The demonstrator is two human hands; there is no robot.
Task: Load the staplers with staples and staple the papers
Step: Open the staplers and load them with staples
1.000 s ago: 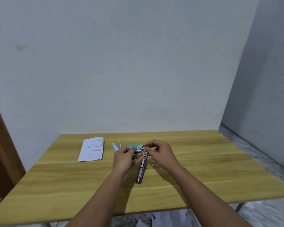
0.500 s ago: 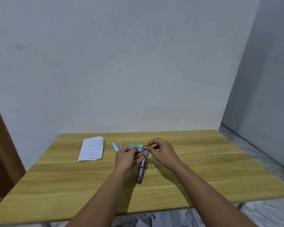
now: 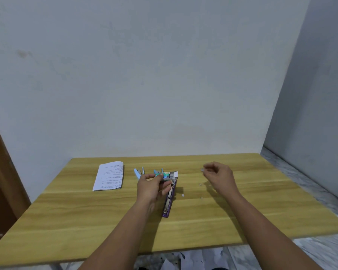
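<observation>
A wooden table (image 3: 242, 211) stands against a pale wall. The left hand (image 3: 150, 187) reaches forward, fingers closed on a small staple box (image 3: 163, 175) above the far end of an opened purple stapler (image 3: 169, 201) lying mid-table. The right hand (image 3: 220, 175) hovers to the right, fingers loosely curled, pinching a tiny pale piece. Folded papers (image 3: 109, 176) lie far left.

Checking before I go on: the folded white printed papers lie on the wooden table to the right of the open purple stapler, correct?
Not quite. The head view shows the folded white printed papers lying on the wooden table to the left of the open purple stapler, not the right.
</observation>
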